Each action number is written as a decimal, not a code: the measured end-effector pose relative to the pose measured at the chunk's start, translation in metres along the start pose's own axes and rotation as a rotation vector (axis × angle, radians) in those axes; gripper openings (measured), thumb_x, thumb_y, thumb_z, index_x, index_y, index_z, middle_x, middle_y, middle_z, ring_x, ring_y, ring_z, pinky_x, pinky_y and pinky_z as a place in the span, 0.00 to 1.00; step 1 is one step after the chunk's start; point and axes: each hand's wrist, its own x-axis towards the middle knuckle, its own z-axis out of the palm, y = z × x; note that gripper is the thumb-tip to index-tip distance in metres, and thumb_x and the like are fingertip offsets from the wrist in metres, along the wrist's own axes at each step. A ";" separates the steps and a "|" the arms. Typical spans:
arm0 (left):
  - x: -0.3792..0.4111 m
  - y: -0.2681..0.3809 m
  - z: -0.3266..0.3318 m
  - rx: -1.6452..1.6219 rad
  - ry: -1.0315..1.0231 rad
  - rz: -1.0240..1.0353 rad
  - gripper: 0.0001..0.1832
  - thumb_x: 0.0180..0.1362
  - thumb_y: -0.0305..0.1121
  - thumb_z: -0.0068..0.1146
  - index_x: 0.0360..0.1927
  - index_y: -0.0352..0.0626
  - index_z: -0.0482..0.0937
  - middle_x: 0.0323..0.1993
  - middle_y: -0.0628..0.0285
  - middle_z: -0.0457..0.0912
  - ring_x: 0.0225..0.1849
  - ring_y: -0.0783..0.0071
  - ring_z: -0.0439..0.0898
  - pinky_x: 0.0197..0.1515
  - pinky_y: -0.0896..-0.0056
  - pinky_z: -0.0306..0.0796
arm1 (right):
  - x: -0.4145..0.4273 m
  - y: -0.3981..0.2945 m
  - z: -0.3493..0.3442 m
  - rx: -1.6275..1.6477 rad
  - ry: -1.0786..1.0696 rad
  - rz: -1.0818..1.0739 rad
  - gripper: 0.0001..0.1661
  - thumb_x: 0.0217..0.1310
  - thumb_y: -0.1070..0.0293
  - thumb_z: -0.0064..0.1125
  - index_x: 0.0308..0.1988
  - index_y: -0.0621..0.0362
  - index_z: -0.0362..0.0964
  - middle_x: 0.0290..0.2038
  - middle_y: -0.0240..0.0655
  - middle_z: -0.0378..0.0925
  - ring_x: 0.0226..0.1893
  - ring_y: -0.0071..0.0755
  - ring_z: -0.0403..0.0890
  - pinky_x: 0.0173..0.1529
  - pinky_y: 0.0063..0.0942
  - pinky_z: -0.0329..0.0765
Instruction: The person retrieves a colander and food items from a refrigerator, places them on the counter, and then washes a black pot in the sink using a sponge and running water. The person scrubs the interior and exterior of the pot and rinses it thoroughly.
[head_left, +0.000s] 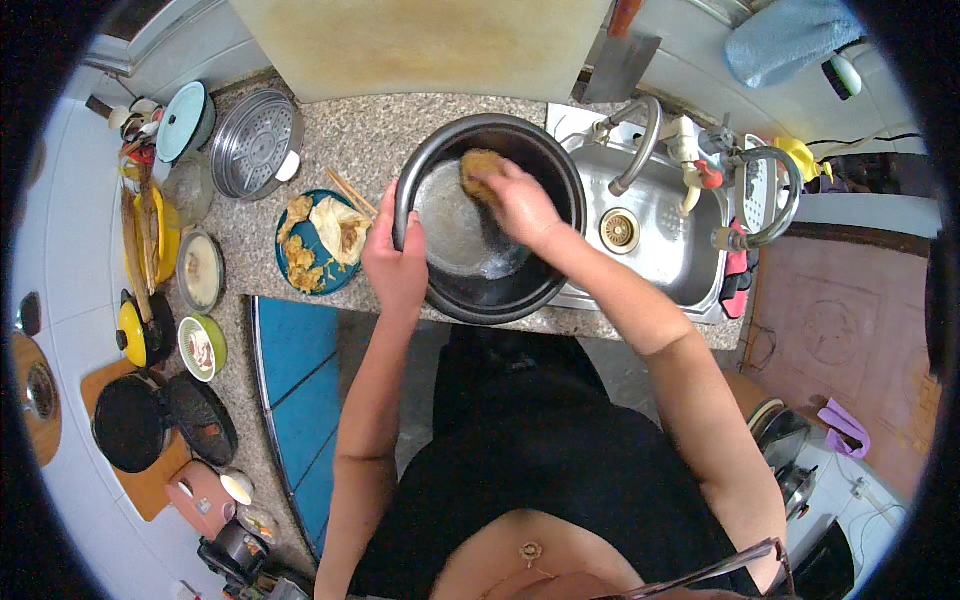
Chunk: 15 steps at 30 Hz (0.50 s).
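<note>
A large black basin (491, 300) stands on the counter edge, its right side overlapping the sink's left rim. My left hand (394, 262) grips the basin's left rim, the thumb inside the wall and the fingers outside. Inside the basin, my right hand (521, 206) holds a brown scrubbing pad (478, 169) against the upper part of the interior. The basin's bottom looks greyish and wet, with a shine near its lower right. Part of the pad is hidden under my fingers.
To the right is a steel sink (667, 247) with a curved faucet (646, 142). Beside my left hand lies a blue plate (283, 259) of food scraps, with chopsticks (349, 191) behind. A steel steamer (255, 146) stands farther left. A cleaver (621, 67) hangs near the wall.
</note>
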 end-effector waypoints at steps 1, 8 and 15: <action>0.001 0.000 0.000 0.043 0.002 0.037 0.23 0.59 0.23 0.52 0.60 0.34 0.73 0.51 0.49 0.81 0.52 0.65 0.80 0.56 0.69 0.70 | -0.002 -0.007 0.009 0.016 -0.015 -0.020 0.27 0.50 0.79 0.56 0.53 0.52 0.74 0.55 0.53 0.70 0.53 0.60 0.74 0.58 0.44 0.73; 0.002 0.004 -0.004 0.164 0.012 0.111 0.24 0.58 0.23 0.53 0.60 0.36 0.73 0.49 0.47 0.82 0.50 0.60 0.81 0.54 0.66 0.71 | -0.033 -0.021 -0.004 -0.021 -0.343 -0.293 0.29 0.52 0.78 0.50 0.55 0.47 0.74 0.61 0.44 0.70 0.56 0.56 0.73 0.61 0.44 0.70; 0.001 0.003 0.001 0.098 -0.003 0.044 0.25 0.57 0.21 0.52 0.61 0.35 0.73 0.55 0.49 0.79 0.56 0.64 0.78 0.59 0.67 0.68 | -0.002 -0.010 0.010 -0.036 -0.024 -0.191 0.24 0.49 0.79 0.56 0.50 0.53 0.76 0.47 0.51 0.76 0.45 0.58 0.77 0.50 0.45 0.76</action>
